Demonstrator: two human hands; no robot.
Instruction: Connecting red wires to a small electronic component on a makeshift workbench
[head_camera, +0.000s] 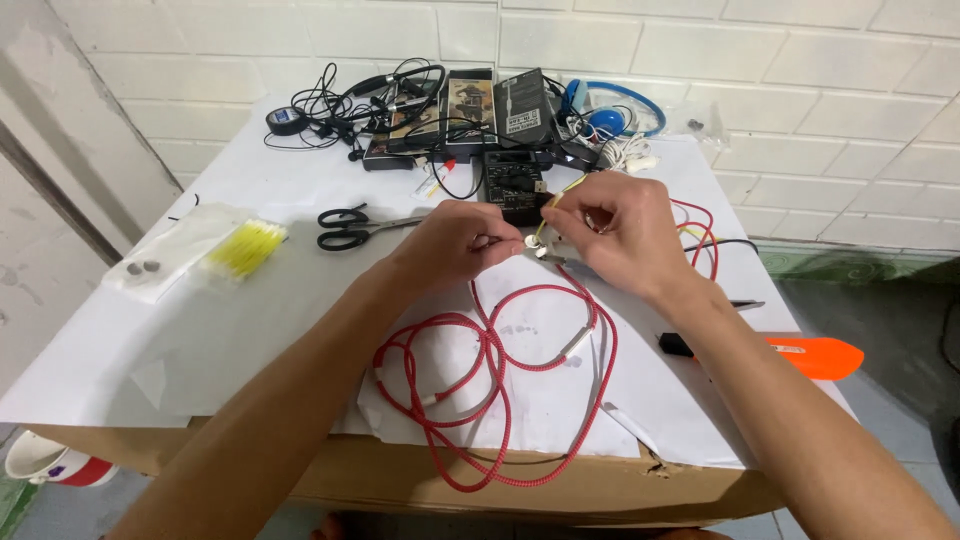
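Red braided earphone cable (490, 370) runs up from loose loops on the white paper-covered table (250, 300) into both hands, which meet over its small metal end. Left hand (455, 243) pinches that end between thumb and fingertips; right hand (610, 230) pinches a thin yellow wire (560, 192) against it. Just behind sits a black multimeter (512, 185), and black-handled scissors (345, 228) lie to the left. Farther off are a clear packet of yellow sticks (245, 248) and an orange-handled tool (800, 355).

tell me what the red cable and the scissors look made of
Red cable: looks like woven fabric braid, matte, with a fine pale fleck pattern along it. Scissors: black handles that seem to be plastic with a slight gloss; blades look like bare grey metal.
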